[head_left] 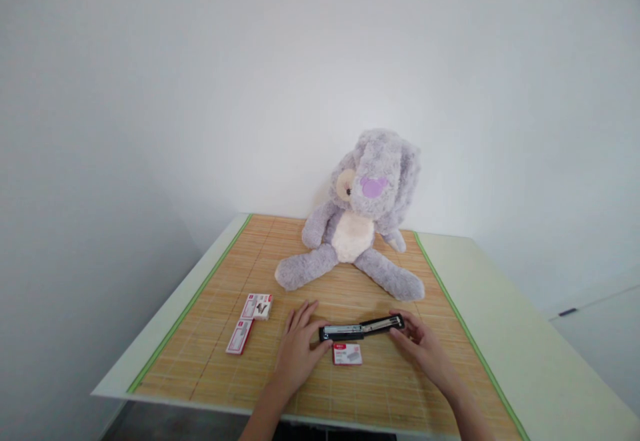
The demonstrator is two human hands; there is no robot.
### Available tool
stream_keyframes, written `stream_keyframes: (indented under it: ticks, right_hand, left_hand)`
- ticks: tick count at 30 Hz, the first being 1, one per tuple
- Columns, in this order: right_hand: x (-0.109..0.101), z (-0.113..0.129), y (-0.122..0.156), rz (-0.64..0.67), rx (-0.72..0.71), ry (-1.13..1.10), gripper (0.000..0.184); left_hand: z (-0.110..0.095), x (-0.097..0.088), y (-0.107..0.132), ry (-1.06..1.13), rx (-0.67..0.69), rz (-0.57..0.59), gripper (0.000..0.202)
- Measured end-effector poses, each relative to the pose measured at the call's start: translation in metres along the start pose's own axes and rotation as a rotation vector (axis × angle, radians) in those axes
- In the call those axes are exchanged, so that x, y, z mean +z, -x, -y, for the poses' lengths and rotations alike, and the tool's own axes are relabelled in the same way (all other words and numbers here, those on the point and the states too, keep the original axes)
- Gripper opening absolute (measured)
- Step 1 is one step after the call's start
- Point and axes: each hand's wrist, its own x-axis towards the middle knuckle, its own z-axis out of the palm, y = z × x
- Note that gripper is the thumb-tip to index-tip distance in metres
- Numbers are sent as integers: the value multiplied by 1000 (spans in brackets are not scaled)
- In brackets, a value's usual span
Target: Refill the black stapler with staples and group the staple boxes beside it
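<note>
A black stapler (361, 329) lies spread out nearly flat on the bamboo mat, its metal insides facing up. My right hand (419, 342) grips its right end between thumb and fingers. At the other end, my left hand (299, 345) rests on the mat with fingers spread, the thumb and forefinger beside the stapler's left tip. Just below the stapler is a small red and white box (347, 354), close to my left thumb.
Left of my hands are a small white box with a picture on it (263, 307) and red and white boxes (239, 336). A grey plush rabbit (353, 235) sits against the wall at the back. The bamboo mat (210, 347) has green edging and covers much of the white table (525, 321).
</note>
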Motion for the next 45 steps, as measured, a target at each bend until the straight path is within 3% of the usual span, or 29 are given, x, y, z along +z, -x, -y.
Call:
stream_keyframes:
  ticks: [9,18,24,30,33,37,40,45]
  right_hand:
    - [5,57,-14,130,-120,215,39]
    - [46,91,-27,249,-169,201,30]
    - [84,98,-33,326,-208,352,22]
    - [103,99,-38,362,-238,445,25]
    - [95,96,-38,377,-254,428,23]
    - [79,77,-36,285,-228,449,12]
    - [68,54,-33,200,-187,452,10]
    - [50,22,-19,30,-132,476,22]
  left_hand:
    - [-2,-1,0,-2,-13,3,38]
    - [-5,-5,1,-4,-4,10,37]
    - [-5,-3,2,-21,20,12,39]
    - [-2,-3,2,-34,43,-3,41]
    - [-1,-2,2,-41,52,-11,39]
    - [1,2,3,-46,71,-46,34]
    - [-2,5,6,-36,74,-110,46]
    - [-16,-2,14,14,69,-105,52]
